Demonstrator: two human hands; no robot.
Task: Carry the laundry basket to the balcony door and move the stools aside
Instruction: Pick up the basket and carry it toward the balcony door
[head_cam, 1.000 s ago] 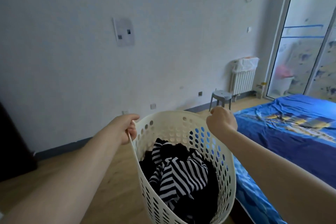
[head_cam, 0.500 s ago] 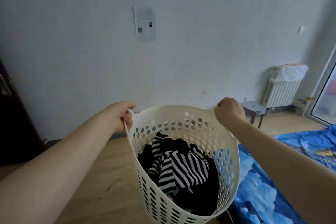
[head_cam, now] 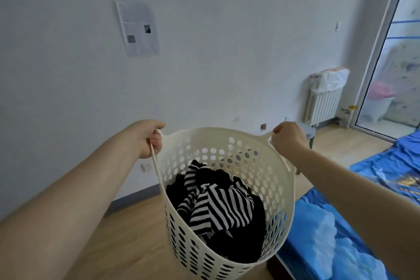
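Observation:
A cream perforated laundry basket [head_cam: 256, 166] hangs in front of me above the wooden floor, filled with black and black-and-white striped clothes [head_cam: 218, 209]. My left hand [head_cam: 147, 137] is closed on its left handle. My right hand [head_cam: 288, 136] is closed on its right handle. A grey stool [head_cam: 310, 132] stands by the wall, mostly hidden behind my right hand. The glass balcony door [head_cam: 395, 70] is at the far right.
A white radiator [head_cam: 323, 104] with a plastic-wrapped bundle on top stands next to the door. A bed with a blue cover [head_cam: 381, 188] fills the right side. A paper sheet [head_cam: 137, 28] hangs on the white wall. Bare wooden floor [head_cam: 127, 241] lies left of the basket.
My view swung left and then back right, bringing the balcony door into sight again. The basket stays held in both hands and the stool and radiator look nearer.

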